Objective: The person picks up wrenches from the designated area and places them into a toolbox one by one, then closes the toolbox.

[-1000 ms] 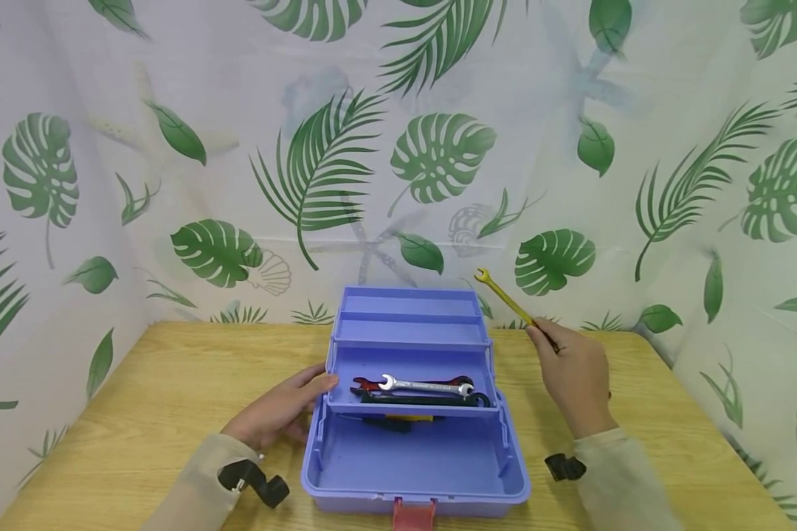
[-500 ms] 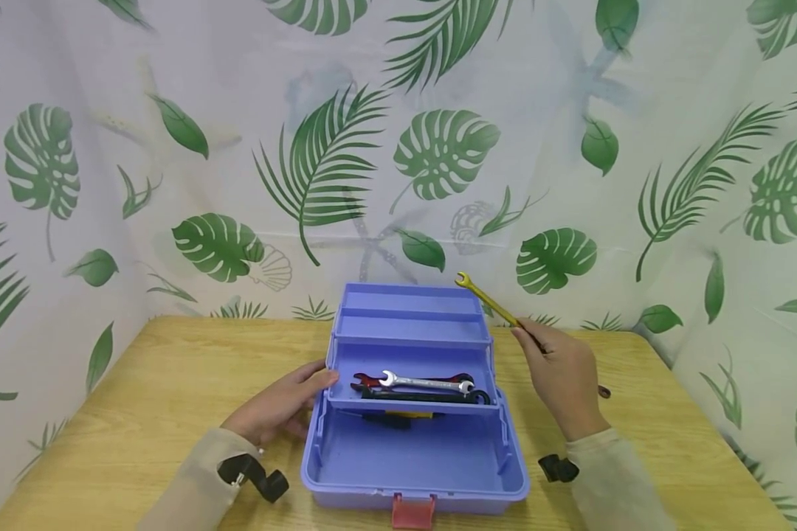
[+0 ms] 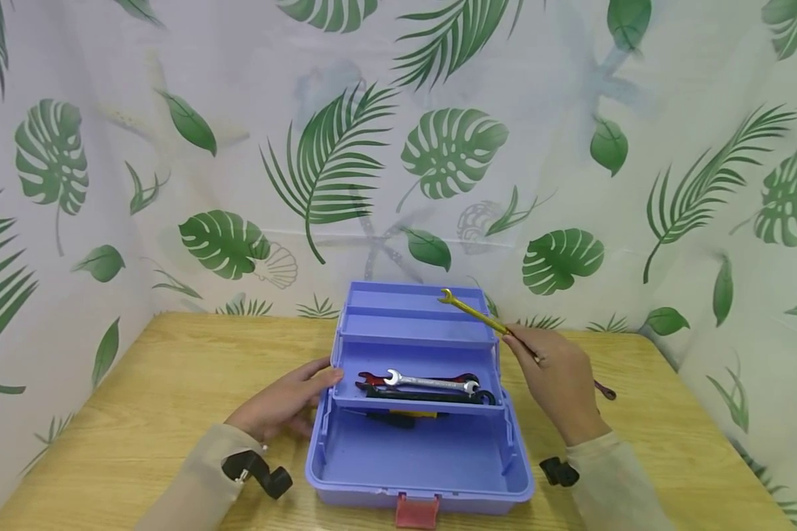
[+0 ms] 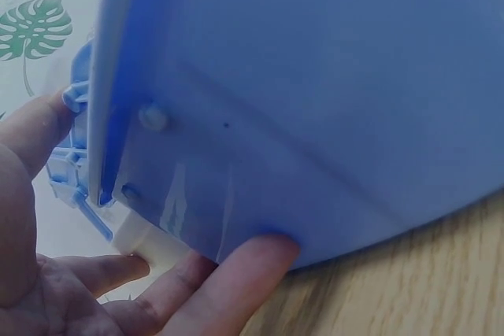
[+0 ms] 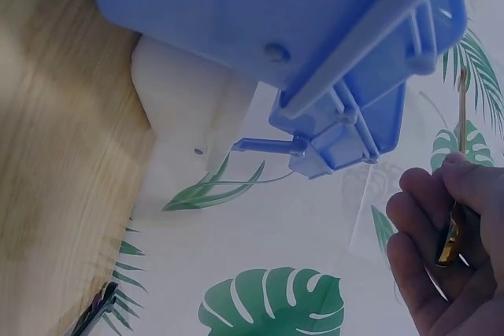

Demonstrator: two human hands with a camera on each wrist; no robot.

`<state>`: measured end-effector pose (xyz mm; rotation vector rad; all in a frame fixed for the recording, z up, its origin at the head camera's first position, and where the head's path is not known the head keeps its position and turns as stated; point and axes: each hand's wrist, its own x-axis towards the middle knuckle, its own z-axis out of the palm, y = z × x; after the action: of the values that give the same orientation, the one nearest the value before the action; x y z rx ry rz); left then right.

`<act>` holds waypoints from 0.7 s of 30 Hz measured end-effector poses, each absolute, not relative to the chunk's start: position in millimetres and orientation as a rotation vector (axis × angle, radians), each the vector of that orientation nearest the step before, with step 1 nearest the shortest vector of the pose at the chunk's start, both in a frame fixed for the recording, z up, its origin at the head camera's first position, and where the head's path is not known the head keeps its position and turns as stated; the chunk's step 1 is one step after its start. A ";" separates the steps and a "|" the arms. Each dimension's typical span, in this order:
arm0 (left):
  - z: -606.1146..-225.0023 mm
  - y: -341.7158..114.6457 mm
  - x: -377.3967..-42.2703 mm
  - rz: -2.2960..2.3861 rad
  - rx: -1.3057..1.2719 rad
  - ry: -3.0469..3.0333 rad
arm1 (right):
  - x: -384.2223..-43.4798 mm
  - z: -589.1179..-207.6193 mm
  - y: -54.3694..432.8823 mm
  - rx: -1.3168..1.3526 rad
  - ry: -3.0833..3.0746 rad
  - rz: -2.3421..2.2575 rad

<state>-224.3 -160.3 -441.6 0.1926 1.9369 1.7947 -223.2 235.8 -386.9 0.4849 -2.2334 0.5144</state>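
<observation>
My right hand (image 3: 553, 376) pinches a yellow wrench (image 3: 474, 313) near one end. Its open-ended head points up and left, over the right part of the upper trays. In the right wrist view the wrench (image 5: 462, 120) stands between thumb and fingers. A blue-purple toolbox (image 3: 420, 495) stands open with its trays fanned out. My left hand (image 3: 285, 402) holds its left side, thumb on the tray edge and fingers against the outer wall. In the middle tray (image 3: 355, 354) lie a silver wrench (image 3: 432, 382), a red wrench (image 3: 370, 378) and a black wrench (image 3: 425, 396).
A black-and-yellow tool (image 3: 398, 419) lies in the bottom compartment, partly hidden under the tray. Beyond my right hand, a dark ring end (image 3: 607, 391) of some tool shows on the wooden table (image 3: 199, 369). A red latch (image 3: 417, 510) hangs at the box's front. Leaf-print cloth stands behind.
My right hand has carried the yellow wrench left and slightly down, from beside the trays to over them. The ring end on the table has come into fuller view. My left hand stays put.
</observation>
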 end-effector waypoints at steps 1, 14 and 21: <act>-441.4 -160.0 -224.3 1.795 0.193 1.936 | -223.8 -387.2 235.9 0.507 -2.231 0.501; -440.1 -158.8 -225.7 1.793 0.187 1.940 | -220.4 -386.6 227.4 0.752 -2.229 0.392; -440.4 -159.8 -225.7 1.789 0.173 1.939 | -216.0 -386.5 216.6 0.877 -2.316 0.368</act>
<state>-225.7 -159.8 -440.4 0.1728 1.9385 1.7886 -216.0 216.6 -386.5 0.8770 -2.3155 0.3675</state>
